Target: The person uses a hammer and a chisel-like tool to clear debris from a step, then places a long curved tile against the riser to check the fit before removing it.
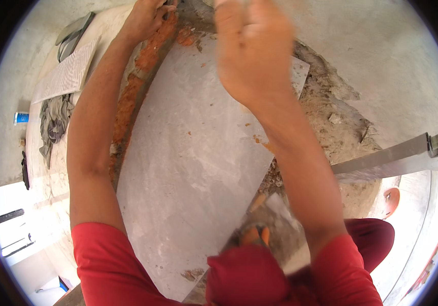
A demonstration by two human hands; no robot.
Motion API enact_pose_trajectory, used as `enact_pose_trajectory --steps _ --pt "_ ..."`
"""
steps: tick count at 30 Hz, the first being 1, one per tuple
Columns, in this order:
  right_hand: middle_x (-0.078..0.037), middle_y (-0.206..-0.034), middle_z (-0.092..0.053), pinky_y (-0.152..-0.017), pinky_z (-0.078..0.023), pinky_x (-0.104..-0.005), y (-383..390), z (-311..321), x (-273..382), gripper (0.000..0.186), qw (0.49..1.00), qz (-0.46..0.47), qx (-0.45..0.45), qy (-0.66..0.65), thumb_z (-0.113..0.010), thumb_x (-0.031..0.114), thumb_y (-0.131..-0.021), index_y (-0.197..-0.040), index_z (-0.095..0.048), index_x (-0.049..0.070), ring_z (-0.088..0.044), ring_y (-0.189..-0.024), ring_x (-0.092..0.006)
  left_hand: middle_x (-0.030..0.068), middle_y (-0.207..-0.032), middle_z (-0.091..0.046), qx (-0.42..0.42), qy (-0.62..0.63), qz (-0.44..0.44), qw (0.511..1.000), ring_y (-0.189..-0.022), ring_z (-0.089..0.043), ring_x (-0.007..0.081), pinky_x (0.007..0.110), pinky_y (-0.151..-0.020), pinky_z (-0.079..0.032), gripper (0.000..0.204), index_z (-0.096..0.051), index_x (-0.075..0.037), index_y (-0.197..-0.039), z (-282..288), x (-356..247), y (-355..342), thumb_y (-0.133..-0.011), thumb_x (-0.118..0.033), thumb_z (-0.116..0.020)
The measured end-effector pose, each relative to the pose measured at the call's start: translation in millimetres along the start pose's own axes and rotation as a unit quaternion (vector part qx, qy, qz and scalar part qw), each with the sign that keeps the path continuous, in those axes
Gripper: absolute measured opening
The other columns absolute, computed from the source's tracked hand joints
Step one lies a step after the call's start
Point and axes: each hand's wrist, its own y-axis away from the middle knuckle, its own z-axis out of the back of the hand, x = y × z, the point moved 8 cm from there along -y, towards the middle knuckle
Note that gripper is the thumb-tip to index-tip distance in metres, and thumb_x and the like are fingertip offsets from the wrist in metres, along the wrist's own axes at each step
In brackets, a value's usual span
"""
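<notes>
My left hand (148,19) is at the top, over the end of a broken edge of exposed orange brick (150,57). Its fingers are curled round something small and dark that I cannot make out. My right hand (254,48) is raised to the right of it and smeared by motion. It looks closed in a fist, with whatever it grips cut off by the upper rim. Beneath both arms lies a large grey slab (193,137), dusty and dotted with orange crumbs. Its left side runs along the brick edge.
Rough broken mortar (331,107) borders the slab's right side. A grey ledge (382,158) juts in from the right. On the left are a crumpled grey cloth (56,120), a patterned tile (68,71), a dark sandal-like thing (76,38) and a blue-and-white cup (21,118).
</notes>
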Motion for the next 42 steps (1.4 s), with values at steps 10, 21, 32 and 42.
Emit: enact_pose_trajectory --steps 10,21,32,42 --pt "-0.027 -0.072 -0.059 -0.059 -0.046 -0.0484 0 0 -5 0.019 0.998 0.023 -0.051 -0.014 -0.055 0.014 -0.104 -0.097 -0.054 -0.004 -0.062 -0.064 -0.0437 0.0265 -0.084 -0.068 0.018 -0.029 0.004 0.999 -0.082 -0.067 0.0483 0.049 -0.070 -0.053 0.015 -0.065 0.000 -0.098 -7 18 1 -0.087 -0.006 -0.057" --pt "-0.029 -0.077 -0.062 -0.063 -0.046 -0.0533 -12 -16 -31 0.023 0.996 0.025 0.026 0.080 -0.053 0.016 -0.105 -0.099 -0.055 -0.006 -0.062 -0.068 -0.0508 0.0257 -0.088 -0.070 0.017 -0.026 0.010 0.999 -0.082 -0.069 0.0461 0.048 -0.070 -0.053 0.017 -0.067 -0.001 -0.097 -8 10 -9 -0.087 -0.013 -0.062" --pt "-0.031 -0.076 -0.060 -0.063 -0.047 -0.0531 -21 -19 -11 0.020 0.993 0.000 0.065 0.096 -0.053 0.014 -0.103 -0.100 -0.054 -0.005 -0.063 -0.070 -0.0515 0.0270 -0.086 -0.069 -0.012 -0.007 -0.011 1.000 -0.081 -0.067 0.0479 0.049 -0.070 -0.052 0.018 -0.068 -0.001 -0.094 0 9 -1 -0.084 -0.015 -0.067" --pt "-0.028 -0.073 -0.058 -0.062 -0.047 -0.0504 -7 -18 -14 0.023 0.996 0.040 0.031 0.078 -0.053 0.017 -0.104 -0.095 -0.054 -0.004 -0.062 -0.069 -0.0496 0.0275 -0.082 -0.068 0.070 -0.076 0.030 0.994 -0.080 -0.068 0.0478 0.051 -0.067 -0.052 0.021 -0.066 0.000 -0.093 -12 27 1 -0.082 -0.019 -0.069"
